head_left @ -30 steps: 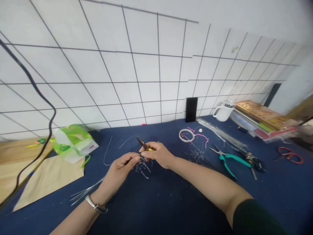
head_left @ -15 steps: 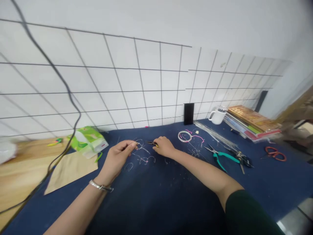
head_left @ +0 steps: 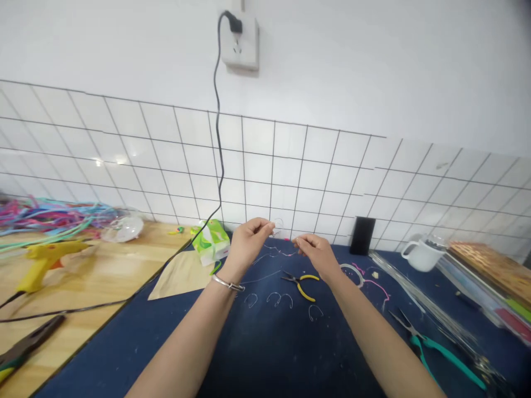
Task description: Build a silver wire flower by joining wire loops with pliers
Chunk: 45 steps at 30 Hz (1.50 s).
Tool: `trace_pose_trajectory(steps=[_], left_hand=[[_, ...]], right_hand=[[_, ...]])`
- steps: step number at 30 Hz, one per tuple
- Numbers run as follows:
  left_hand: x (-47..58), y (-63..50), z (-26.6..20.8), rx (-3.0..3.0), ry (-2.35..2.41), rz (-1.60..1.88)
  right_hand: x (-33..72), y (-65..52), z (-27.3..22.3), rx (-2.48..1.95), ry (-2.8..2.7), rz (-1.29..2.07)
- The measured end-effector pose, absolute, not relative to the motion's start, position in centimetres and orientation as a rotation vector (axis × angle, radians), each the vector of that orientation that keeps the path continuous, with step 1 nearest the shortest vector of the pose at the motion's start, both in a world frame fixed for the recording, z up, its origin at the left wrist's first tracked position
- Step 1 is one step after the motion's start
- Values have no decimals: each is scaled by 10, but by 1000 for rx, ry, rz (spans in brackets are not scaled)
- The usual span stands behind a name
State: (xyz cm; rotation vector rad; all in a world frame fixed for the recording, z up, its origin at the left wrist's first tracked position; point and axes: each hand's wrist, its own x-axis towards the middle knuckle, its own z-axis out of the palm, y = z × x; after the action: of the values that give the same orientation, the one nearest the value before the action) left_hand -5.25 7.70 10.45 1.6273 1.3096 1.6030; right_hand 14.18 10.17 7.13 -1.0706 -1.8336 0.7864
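Observation:
My left hand is closed in a pinch on a thin wire that curves into a loop beyond the fingertips. To its right, my right hand pinches the end of a thin wire strand with a bit of pink on it. Whether this strand joins the left hand's wire I cannot tell. Below the hands, small yellow-handled pliers lie with their jaws apart on the dark blue cloth. Several bent wire pieces, among them a curved piece and a hook-like piece, lie around them.
Teal-handled pliers, a pale ring, a bundle of wires, a white mug and a black block are at right. Leftward are a tissue pack, a yellow glue gun and a black cable.
My right hand has let go of the yellow-handled pliers, which now lie on the cloth, and pinches wire instead. Both hands are raised. The view has swung left.

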Motion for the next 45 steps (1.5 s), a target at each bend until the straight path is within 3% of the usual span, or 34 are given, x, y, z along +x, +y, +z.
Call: trace_pose_trajectory(steps=[10,20,35,45], left_hand=[[-58,86,100,1383,1226,1768],[-51,86,94,1393,1189,1657],[-44,85,89,1367,1062,1608],[-50,81,90,1576,1172,1532]], right_hand=[[111,80,61,-862,-1565,946],[121,81,53,-961,-1521,856],[134,91,53,-831,-1310,1233],[143,93,54,-868,-1500,1214]])
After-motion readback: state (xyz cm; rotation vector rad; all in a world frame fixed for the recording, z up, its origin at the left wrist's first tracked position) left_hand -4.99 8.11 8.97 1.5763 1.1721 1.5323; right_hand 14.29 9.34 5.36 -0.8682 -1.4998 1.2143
